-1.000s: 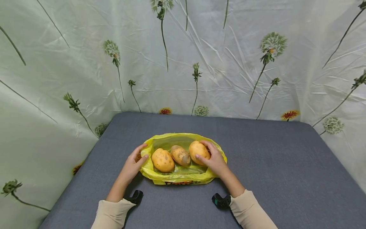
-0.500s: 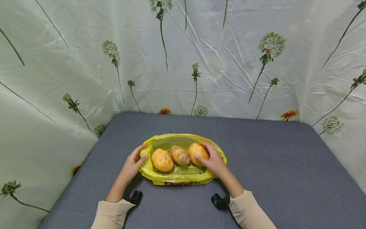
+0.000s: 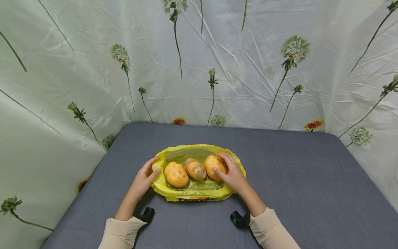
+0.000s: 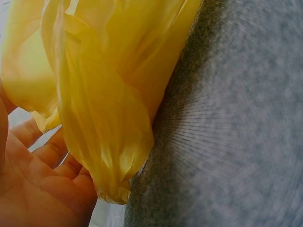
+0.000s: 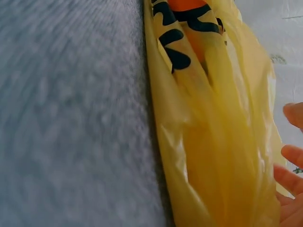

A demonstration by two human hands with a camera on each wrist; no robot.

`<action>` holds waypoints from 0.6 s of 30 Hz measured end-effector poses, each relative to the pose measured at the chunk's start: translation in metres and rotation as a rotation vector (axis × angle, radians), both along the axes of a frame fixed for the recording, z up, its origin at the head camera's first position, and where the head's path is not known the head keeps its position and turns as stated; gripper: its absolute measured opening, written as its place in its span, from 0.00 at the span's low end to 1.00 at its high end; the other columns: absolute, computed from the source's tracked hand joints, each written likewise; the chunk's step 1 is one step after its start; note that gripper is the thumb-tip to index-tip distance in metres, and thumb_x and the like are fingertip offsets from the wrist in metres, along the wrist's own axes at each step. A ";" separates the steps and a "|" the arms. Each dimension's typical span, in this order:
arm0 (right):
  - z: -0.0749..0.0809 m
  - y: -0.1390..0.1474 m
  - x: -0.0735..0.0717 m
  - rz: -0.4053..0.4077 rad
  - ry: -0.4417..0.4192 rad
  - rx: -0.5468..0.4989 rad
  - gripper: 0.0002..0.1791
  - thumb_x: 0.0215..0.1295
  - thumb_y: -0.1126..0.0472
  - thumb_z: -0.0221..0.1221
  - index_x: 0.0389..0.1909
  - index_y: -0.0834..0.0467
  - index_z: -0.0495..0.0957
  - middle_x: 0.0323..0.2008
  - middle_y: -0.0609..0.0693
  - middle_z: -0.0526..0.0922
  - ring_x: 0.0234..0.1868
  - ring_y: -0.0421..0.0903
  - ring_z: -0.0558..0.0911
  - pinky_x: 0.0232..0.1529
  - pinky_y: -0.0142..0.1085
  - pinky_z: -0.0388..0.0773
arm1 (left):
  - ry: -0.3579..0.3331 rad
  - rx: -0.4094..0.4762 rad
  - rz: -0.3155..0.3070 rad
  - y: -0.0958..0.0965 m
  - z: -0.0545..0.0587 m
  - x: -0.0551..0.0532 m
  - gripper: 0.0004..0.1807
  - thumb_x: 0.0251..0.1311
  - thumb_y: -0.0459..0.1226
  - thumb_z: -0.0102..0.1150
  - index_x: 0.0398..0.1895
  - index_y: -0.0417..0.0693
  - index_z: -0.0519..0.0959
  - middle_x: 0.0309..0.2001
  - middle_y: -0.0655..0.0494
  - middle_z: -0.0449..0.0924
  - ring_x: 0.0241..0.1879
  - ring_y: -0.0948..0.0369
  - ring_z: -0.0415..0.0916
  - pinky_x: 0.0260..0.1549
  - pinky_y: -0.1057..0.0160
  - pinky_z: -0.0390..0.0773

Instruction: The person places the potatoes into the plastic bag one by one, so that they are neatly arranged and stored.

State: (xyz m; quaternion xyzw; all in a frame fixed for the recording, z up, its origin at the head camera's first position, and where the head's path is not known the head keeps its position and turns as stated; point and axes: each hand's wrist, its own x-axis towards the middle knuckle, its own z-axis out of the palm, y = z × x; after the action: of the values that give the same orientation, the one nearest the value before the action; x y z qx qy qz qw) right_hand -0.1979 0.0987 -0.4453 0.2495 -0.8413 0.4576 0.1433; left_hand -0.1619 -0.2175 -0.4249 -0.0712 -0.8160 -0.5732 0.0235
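Observation:
A yellow plastic bag (image 3: 199,194) with dark and orange print lies spread wide on the table. In it are three potatoes in a row: the left potato (image 3: 176,174), the middle potato (image 3: 196,169) and the right potato (image 3: 214,165). At the bag's left end my left hand (image 3: 143,178) touches the plastic, thumb and fingers spread; its palm shows in the left wrist view beside the hanging yellow folds. My right hand (image 3: 234,174) reaches over the bag's right side and holds the right potato, thumb in front, fingers over its far side. The right potato is partly hidden by the hand.
The grey cloth-covered table (image 3: 295,180) extends on all sides of the bag. Behind and to the left hangs a pale curtain (image 3: 242,76) with printed flowers. A black wrist camera (image 3: 147,215) sits on the left wrist, another wrist camera (image 3: 240,219) on the right.
Hands, bag and potatoes stay almost in place. The right thumb shifts very slightly on the potato.

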 end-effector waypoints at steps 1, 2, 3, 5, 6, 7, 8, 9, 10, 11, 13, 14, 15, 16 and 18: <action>0.001 0.001 0.001 0.003 0.019 0.001 0.25 0.56 0.60 0.61 0.54 0.63 0.68 0.53 0.55 0.70 0.53 0.50 0.69 0.51 0.45 0.65 | 0.004 -0.002 -0.002 -0.002 -0.004 -0.002 0.25 0.63 0.35 0.50 0.63 0.39 0.60 0.60 0.41 0.61 0.40 0.54 0.65 0.35 0.66 0.68; 0.003 0.001 0.001 0.007 0.031 -0.001 0.25 0.57 0.61 0.61 0.54 0.63 0.68 0.53 0.55 0.70 0.53 0.50 0.69 0.51 0.44 0.65 | 0.010 -0.005 -0.003 -0.004 -0.008 -0.004 0.25 0.63 0.36 0.50 0.63 0.41 0.60 0.59 0.42 0.61 0.39 0.54 0.65 0.35 0.65 0.68; 0.004 0.003 0.002 0.008 0.049 -0.001 0.24 0.58 0.61 0.60 0.55 0.63 0.68 0.53 0.55 0.70 0.53 0.50 0.70 0.51 0.44 0.66 | 0.015 -0.008 -0.004 -0.005 -0.013 -0.006 0.25 0.63 0.37 0.50 0.63 0.42 0.61 0.59 0.43 0.61 0.39 0.55 0.65 0.34 0.65 0.68; 0.007 0.006 0.004 0.016 0.079 -0.002 0.23 0.59 0.62 0.58 0.56 0.63 0.67 0.54 0.55 0.69 0.54 0.50 0.69 0.51 0.43 0.66 | 0.029 -0.011 -0.011 -0.009 -0.021 -0.009 0.26 0.63 0.39 0.51 0.63 0.45 0.61 0.58 0.45 0.63 0.37 0.55 0.66 0.33 0.65 0.69; 0.009 0.007 0.006 0.017 0.093 -0.002 0.23 0.60 0.63 0.57 0.56 0.63 0.67 0.55 0.56 0.69 0.54 0.50 0.69 0.51 0.43 0.66 | 0.034 -0.014 -0.013 -0.009 -0.021 -0.009 0.26 0.63 0.39 0.51 0.63 0.45 0.61 0.57 0.45 0.63 0.36 0.56 0.66 0.32 0.65 0.69; 0.011 0.009 0.007 0.019 0.107 0.000 0.23 0.61 0.63 0.56 0.57 0.64 0.66 0.55 0.56 0.69 0.55 0.51 0.69 0.51 0.43 0.66 | 0.040 -0.018 -0.015 -0.009 -0.020 -0.009 0.26 0.63 0.39 0.51 0.63 0.44 0.61 0.56 0.44 0.64 0.35 0.56 0.66 0.31 0.65 0.69; 0.013 0.011 0.008 0.021 0.120 0.003 0.23 0.62 0.64 0.55 0.58 0.63 0.65 0.56 0.56 0.68 0.55 0.50 0.68 0.51 0.43 0.66 | 0.047 -0.021 -0.015 -0.009 -0.020 -0.009 0.26 0.63 0.39 0.51 0.63 0.44 0.61 0.55 0.45 0.64 0.35 0.57 0.66 0.31 0.65 0.69; 0.015 0.013 0.009 0.017 0.137 0.011 0.24 0.62 0.63 0.55 0.58 0.63 0.65 0.56 0.56 0.68 0.55 0.51 0.68 0.51 0.43 0.66 | 0.053 -0.027 -0.013 -0.009 -0.019 -0.009 0.26 0.63 0.39 0.51 0.63 0.45 0.61 0.55 0.45 0.63 0.35 0.57 0.65 0.32 0.65 0.69; 0.017 0.015 0.010 0.017 0.148 0.016 0.24 0.62 0.63 0.54 0.59 0.63 0.64 0.57 0.56 0.67 0.56 0.50 0.67 0.51 0.43 0.66 | 0.062 -0.032 -0.010 -0.009 -0.019 -0.009 0.25 0.63 0.38 0.51 0.63 0.45 0.62 0.54 0.45 0.64 0.35 0.56 0.65 0.32 0.65 0.68; 0.019 0.018 0.010 0.013 0.162 0.023 0.24 0.62 0.63 0.54 0.60 0.63 0.64 0.57 0.56 0.67 0.57 0.51 0.67 0.52 0.44 0.65 | 0.074 -0.040 -0.008 -0.009 -0.018 -0.009 0.25 0.62 0.38 0.51 0.62 0.44 0.62 0.54 0.44 0.63 0.35 0.56 0.65 0.32 0.65 0.68; 0.024 0.023 0.012 0.002 0.184 0.047 0.26 0.63 0.62 0.54 0.61 0.62 0.63 0.59 0.56 0.65 0.58 0.51 0.65 0.52 0.46 0.64 | 0.092 -0.048 -0.007 -0.009 -0.017 -0.009 0.25 0.63 0.37 0.51 0.63 0.44 0.62 0.55 0.44 0.61 0.37 0.55 0.66 0.34 0.65 0.68; 0.026 0.026 0.012 -0.003 0.193 0.059 0.26 0.63 0.62 0.55 0.62 0.61 0.62 0.60 0.56 0.65 0.59 0.51 0.65 0.53 0.48 0.63 | 0.098 -0.053 -0.005 -0.009 -0.017 -0.009 0.25 0.63 0.37 0.51 0.63 0.44 0.62 0.55 0.43 0.60 0.39 0.54 0.66 0.36 0.65 0.68; 0.027 0.029 0.013 -0.007 0.202 0.069 0.27 0.63 0.62 0.55 0.62 0.61 0.61 0.60 0.56 0.64 0.59 0.52 0.64 0.53 0.49 0.62 | 0.104 -0.058 -0.005 -0.009 -0.016 -0.009 0.25 0.63 0.37 0.51 0.63 0.44 0.61 0.55 0.43 0.59 0.40 0.53 0.67 0.37 0.64 0.68; 0.029 0.032 0.013 -0.011 0.208 0.082 0.28 0.63 0.61 0.55 0.63 0.60 0.61 0.61 0.56 0.63 0.60 0.52 0.63 0.53 0.50 0.62 | 0.110 -0.063 -0.006 -0.009 -0.016 -0.009 0.26 0.63 0.37 0.50 0.63 0.45 0.61 0.56 0.42 0.58 0.42 0.51 0.67 0.39 0.62 0.68; 0.032 0.039 0.014 -0.021 0.219 0.111 0.29 0.64 0.59 0.54 0.64 0.59 0.59 0.62 0.56 0.62 0.61 0.52 0.61 0.54 0.51 0.60 | 0.112 -0.069 -0.012 -0.009 -0.014 -0.009 0.26 0.64 0.38 0.49 0.64 0.46 0.59 0.59 0.41 0.54 0.47 0.49 0.65 0.43 0.57 0.67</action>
State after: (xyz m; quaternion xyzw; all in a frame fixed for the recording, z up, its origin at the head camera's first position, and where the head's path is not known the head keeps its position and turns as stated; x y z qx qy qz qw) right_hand -0.1835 0.1374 -0.4129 0.2969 -0.8471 0.3790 0.2250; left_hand -0.1708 -0.2269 -0.4390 -0.1088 -0.8323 -0.5399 0.0634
